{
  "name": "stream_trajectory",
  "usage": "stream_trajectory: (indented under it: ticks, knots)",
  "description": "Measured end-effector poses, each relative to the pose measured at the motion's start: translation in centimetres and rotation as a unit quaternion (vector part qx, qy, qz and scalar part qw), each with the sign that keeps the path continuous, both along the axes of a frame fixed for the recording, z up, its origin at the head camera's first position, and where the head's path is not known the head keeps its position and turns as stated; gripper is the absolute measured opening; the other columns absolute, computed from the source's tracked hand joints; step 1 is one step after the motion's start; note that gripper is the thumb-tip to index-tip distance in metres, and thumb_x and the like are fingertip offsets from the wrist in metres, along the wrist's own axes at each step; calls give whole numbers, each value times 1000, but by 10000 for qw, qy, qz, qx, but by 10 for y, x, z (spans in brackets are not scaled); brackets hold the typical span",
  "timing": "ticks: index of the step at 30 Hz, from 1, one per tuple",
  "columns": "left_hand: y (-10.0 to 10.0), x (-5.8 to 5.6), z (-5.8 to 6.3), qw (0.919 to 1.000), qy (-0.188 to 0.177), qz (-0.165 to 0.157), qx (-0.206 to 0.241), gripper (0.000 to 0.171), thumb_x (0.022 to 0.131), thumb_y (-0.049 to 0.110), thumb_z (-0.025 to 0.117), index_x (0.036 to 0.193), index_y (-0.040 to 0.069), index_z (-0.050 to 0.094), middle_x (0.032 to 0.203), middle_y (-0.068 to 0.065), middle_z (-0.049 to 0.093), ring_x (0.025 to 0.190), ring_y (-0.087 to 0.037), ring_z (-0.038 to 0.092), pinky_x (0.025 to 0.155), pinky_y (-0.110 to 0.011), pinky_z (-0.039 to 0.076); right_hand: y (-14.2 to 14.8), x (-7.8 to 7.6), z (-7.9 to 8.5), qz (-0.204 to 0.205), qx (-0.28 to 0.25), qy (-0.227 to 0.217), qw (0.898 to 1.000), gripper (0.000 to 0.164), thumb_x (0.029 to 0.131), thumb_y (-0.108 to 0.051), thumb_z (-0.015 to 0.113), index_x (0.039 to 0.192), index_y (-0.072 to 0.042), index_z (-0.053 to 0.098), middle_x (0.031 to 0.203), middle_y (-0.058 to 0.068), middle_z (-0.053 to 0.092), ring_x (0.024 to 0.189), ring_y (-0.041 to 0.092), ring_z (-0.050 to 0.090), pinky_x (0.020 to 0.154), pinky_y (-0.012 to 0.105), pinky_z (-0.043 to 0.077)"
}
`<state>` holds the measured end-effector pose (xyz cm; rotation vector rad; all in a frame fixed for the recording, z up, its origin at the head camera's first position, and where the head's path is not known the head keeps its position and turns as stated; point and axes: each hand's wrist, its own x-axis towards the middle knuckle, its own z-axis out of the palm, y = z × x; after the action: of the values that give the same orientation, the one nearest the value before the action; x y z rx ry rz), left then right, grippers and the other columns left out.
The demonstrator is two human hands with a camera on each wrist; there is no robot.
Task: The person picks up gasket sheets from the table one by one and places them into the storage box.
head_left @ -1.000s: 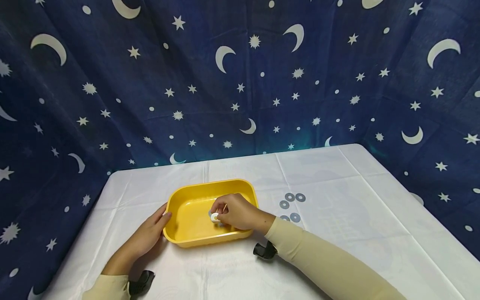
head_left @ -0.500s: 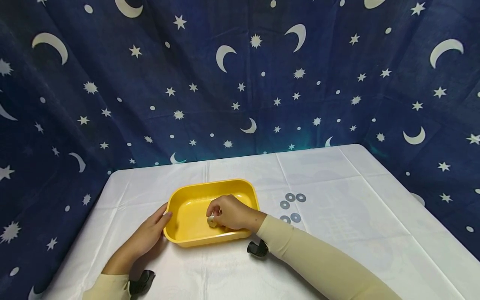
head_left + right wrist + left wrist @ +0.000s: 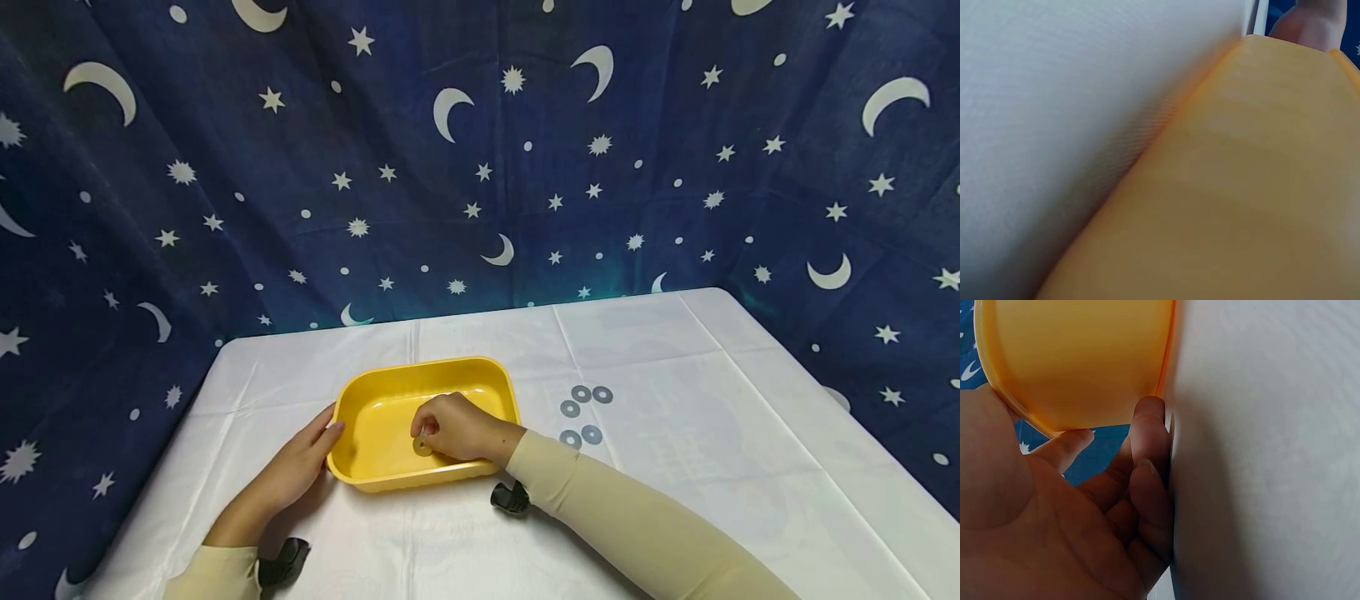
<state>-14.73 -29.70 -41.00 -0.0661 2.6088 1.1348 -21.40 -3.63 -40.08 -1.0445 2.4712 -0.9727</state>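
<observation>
A yellow plastic tray (image 3: pixel 377 442) sits on the white-covered table. My left hand (image 3: pixel 288 467) grips its left end, thumb over the rim and the other fingers outside. From below, the left wrist view shows these fingers against the tray's outer wall (image 3: pixel 1085 356). Inside the tray, my right hand (image 3: pixel 461 429) pinches a grey metal washer (image 3: pixel 422 447) by its edge, low near the tray floor. Whether the washer touches the floor I cannot tell. The tray's side wall (image 3: pixel 1222 187) fills the right wrist view and hides my right hand there.
Several flat grey washers (image 3: pixel 592 435) lie on the white cloth (image 3: pixel 712 467) to the right of the tray. Behind the table hangs a dark blue curtain (image 3: pixel 420 242) with moons and stars. A black wrist camera (image 3: pixel 510 498) sits under the right forearm, beside the tray's front wall.
My right hand has shifted slightly left within the tray. The washer in its fingers has turned, from a bright white face to a dull grey one. My left hand stays on the rim.
</observation>
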Motion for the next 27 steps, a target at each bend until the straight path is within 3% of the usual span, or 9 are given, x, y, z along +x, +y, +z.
stream_trajectory:
  ticks: [17,27]
  knots:
    - [-1,0,-1,10000,43,-13,54,69,106,54,30,162,17,12,166,-19,21,153,-44,16,120,-67,11,-3,1,-4,-26,295,136,9995,12,88,-1,70,94,-11,75,72,-6,58,70,6,50,68,17,43]
    - [-2,-1,-2,9995,299,-75,96,67,107,51,30,162,16,14,165,-20,23,152,-45,19,119,-67,14,-2,-2,-4,-102,339,256,9990,12,88,-2,69,92,-12,74,76,-8,62,72,5,52,70,16,45]
